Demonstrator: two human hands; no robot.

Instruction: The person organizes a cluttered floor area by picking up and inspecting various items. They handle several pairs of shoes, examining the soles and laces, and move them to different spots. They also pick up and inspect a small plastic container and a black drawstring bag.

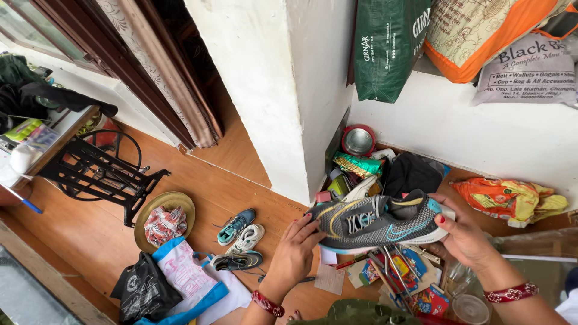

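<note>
**One shoe held level between two hands**

Sideways is how the grey running shoe (376, 221) lies: its long axis runs left to right across the view, toe toward the left hand (295, 250) and heel toward the right hand (463, 238). Both hands touch it, one at each end, so neither is clearly the nearer. The left hand's fingers are stretched forward and loosely together, their tips resting against the toe and the front of the sole. The right hand cups the heel end from below and behind, fingers curled round the sole, thumb up beside the collar. The shoe hangs in the air between them, sole down and a little tilted toward the camera, laces facing up.

Below the shoe, just under the right hand, lies a scatter of bright printed packets and sticks (400, 274). Well to the left of the left hand, three more shoes (239, 241) lie close together on the wooden floor (198, 186): one teal, one white, one dark. So four shoes show in all, one held and three down. Further left sit a round brass tray (180, 201) and a black bag (144, 292). Beyond the shoe, against the white wall, stands one steel tin (359, 141).
</note>
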